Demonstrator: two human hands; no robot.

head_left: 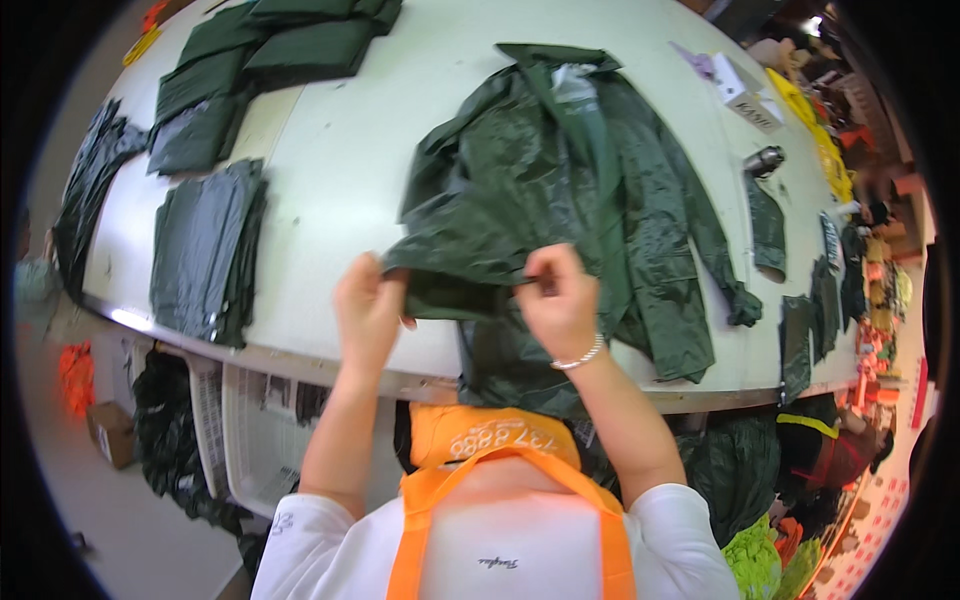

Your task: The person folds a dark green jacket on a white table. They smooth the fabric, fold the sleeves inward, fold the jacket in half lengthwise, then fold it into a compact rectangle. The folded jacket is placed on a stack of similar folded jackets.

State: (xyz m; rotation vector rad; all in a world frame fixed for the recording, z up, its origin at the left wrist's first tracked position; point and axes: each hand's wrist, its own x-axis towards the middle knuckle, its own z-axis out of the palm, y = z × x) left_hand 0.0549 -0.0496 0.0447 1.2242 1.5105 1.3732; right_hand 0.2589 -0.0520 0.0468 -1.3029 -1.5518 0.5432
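A dark green raincoat point(520, 150) lies spread on the white table point(330, 160), its collar at the far side and one sleeve stretched to the right. Its lower hem is lifted near the table's front edge. My left hand point(368, 302) pinches the hem's left end. A little to the right, my right hand point(557, 298) is closed on the same hem, a bracelet at its wrist. Between the two hands the hem hangs as a dark fold. Part of the coat droops over the front edge.
Folded green garments point(205, 255) lie at the left, with more stacks point(300, 50) behind them. At the right are a white box point(745, 95), a dark cylinder point(764, 161) and green fabric pieces point(797, 345). White plastic crates point(262, 440) stand beneath the table.
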